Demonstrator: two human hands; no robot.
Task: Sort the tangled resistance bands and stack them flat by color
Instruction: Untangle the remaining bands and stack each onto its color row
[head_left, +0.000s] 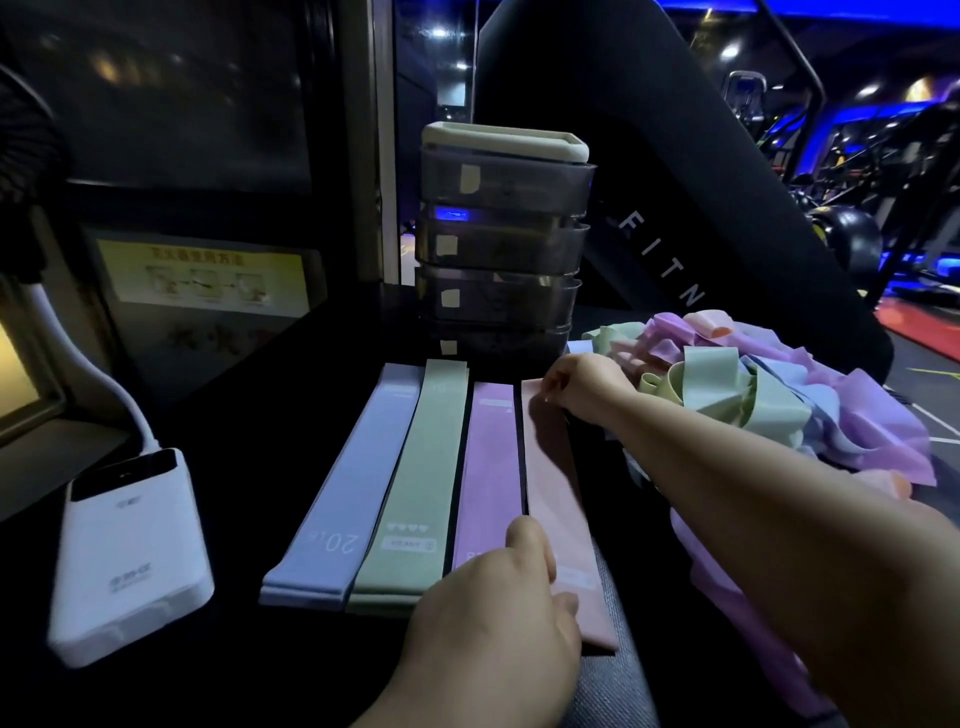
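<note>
Several flat bands lie side by side on the dark table: a blue band (343, 488), a green band (421, 467), a purple band (491, 467) and a pink band (553, 483). My right hand (582, 387) pinches the far end of the pink band. My left hand (498, 603) rests on the near ends of the purple and pink bands, fingers curled, pressing them down. A tangled heap of bands (753, 395) in green, blue, purple and pink lies at the right, behind my right forearm.
A stack of dark plastic drawers (501, 244) with a pale lid stands behind the flat bands. A white power bank (130, 556) with a white cable lies at the left. A black machine frame rises behind the heap.
</note>
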